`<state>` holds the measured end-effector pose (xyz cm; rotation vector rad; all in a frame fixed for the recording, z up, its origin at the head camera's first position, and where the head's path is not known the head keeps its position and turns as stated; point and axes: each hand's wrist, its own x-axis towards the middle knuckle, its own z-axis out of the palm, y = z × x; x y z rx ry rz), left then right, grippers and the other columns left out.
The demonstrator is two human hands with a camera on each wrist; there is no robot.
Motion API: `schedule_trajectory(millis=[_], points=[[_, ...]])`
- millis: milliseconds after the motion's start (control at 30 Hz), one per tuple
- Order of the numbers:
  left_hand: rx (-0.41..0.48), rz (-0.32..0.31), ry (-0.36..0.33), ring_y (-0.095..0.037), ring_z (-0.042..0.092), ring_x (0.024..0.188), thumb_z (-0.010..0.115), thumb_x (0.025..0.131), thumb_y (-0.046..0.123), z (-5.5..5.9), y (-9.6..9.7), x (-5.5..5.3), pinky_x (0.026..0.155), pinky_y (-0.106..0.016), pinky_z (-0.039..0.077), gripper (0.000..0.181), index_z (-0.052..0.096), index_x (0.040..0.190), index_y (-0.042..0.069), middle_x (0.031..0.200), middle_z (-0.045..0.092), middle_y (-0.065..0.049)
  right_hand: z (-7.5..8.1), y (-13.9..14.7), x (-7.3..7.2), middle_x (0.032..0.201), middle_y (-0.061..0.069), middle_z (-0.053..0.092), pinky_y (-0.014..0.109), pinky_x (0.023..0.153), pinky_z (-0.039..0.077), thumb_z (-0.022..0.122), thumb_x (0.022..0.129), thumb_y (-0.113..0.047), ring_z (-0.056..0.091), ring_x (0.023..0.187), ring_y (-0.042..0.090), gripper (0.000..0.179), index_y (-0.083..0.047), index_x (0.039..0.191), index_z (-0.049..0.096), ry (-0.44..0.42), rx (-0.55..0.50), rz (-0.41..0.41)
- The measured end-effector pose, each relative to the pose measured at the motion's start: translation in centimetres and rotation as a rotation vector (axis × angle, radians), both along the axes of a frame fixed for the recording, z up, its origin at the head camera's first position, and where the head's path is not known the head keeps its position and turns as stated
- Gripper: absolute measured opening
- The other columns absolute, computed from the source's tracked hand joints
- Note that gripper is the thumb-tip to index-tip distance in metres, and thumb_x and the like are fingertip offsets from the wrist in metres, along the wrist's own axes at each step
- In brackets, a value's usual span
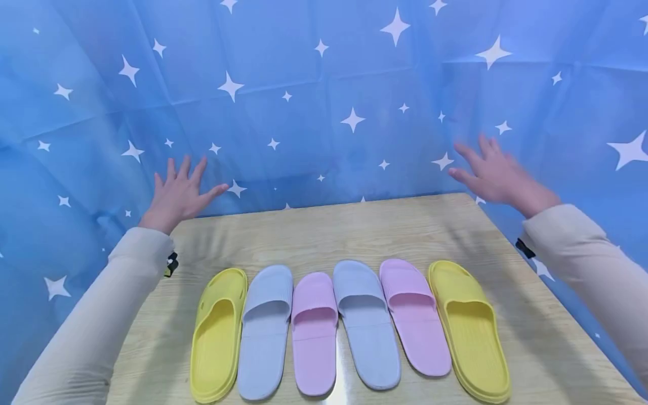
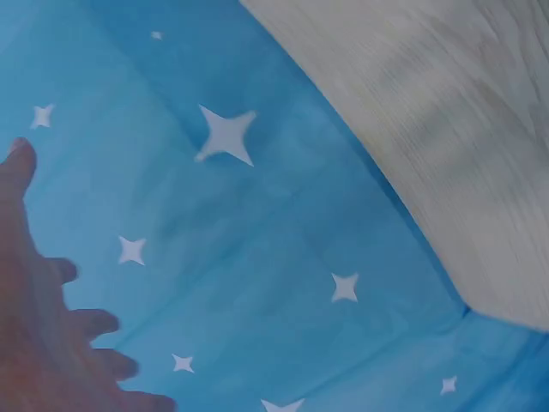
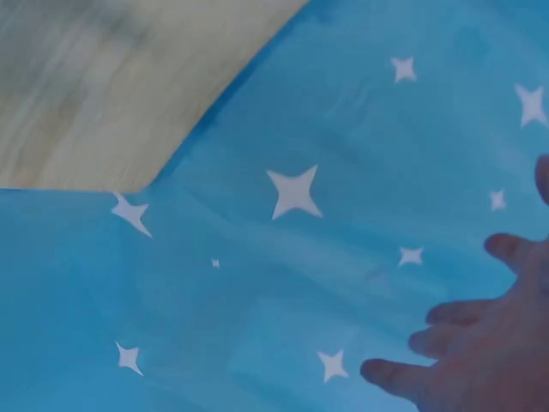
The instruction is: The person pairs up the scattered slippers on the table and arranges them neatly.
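Note:
Both hands are raised with fingers spread, holding nothing. The left hand [image 1: 178,194] is above the table's far left corner, and the right hand [image 1: 498,175] is at the far right corner. Nearer the front lies a row of slide slippers, toes pointing away. From left to right they are a yellow slipper [image 1: 215,343], a grey-blue slipper [image 1: 263,349], a pink slipper [image 1: 315,354], another grey-blue slipper [image 1: 369,343], another pink slipper [image 1: 417,337] and another yellow slipper [image 1: 476,343]. Neither wrist view shows the slippers.
A light wooden table [image 1: 324,236] carries the row. Behind it and along its sides hangs a blue cloth [image 1: 304,135] with white stars. The table's corner also shows in the left wrist view and in the right wrist view.

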<state>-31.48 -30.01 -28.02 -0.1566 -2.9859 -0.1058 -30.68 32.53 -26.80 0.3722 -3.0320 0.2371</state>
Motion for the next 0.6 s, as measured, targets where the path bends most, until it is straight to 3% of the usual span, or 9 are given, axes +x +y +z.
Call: schedule_trajectory(millis=[233, 467, 600], points=[[0.071, -0.020, -0.101, -0.056, -0.018, 0.138, 0.024, 0.087, 0.079, -2.4, 0.6, 3.7, 0.101, -0.081, -0.001, 0.090, -0.013, 0.153, 0.030, 0.159, -0.015, -0.020, -3.0, -1.1, 4.6, 0.157, 0.026, -0.017, 0.079, 0.101, 0.011, 0.037, 0.100, -0.052, -0.015, 0.142, 0.051, 0.070, -0.018, 0.156, 0.011, -0.005, -0.026, 0.091], [0.182, -0.085, -0.153, -0.056, 0.003, 0.142, 0.030, 0.090, 0.074, -6.5, 2.1, 9.4, 0.104, -0.077, 0.012, 0.087, -0.003, 0.155, 0.027, 0.161, 0.000, -0.022, -7.5, -2.2, 9.7, 0.158, 0.028, -0.002, 0.078, 0.101, 0.016, 0.040, 0.100, -0.049, 0.005, 0.142, 0.055, 0.066, -0.022, 0.155, 0.016, -0.095, -0.105, 0.144], [0.206, -0.098, -0.205, -0.054, 0.010, 0.142, 0.035, 0.089, 0.074, -8.8, 2.5, 12.6, 0.100, -0.079, 0.018, 0.089, 0.002, 0.156, 0.027, 0.160, 0.007, -0.023, -9.8, -2.7, 12.1, 0.160, 0.024, 0.004, 0.077, 0.095, 0.027, 0.040, 0.099, -0.053, 0.018, 0.140, 0.055, 0.065, -0.031, 0.155, 0.014, -0.169, -0.148, 0.133]])
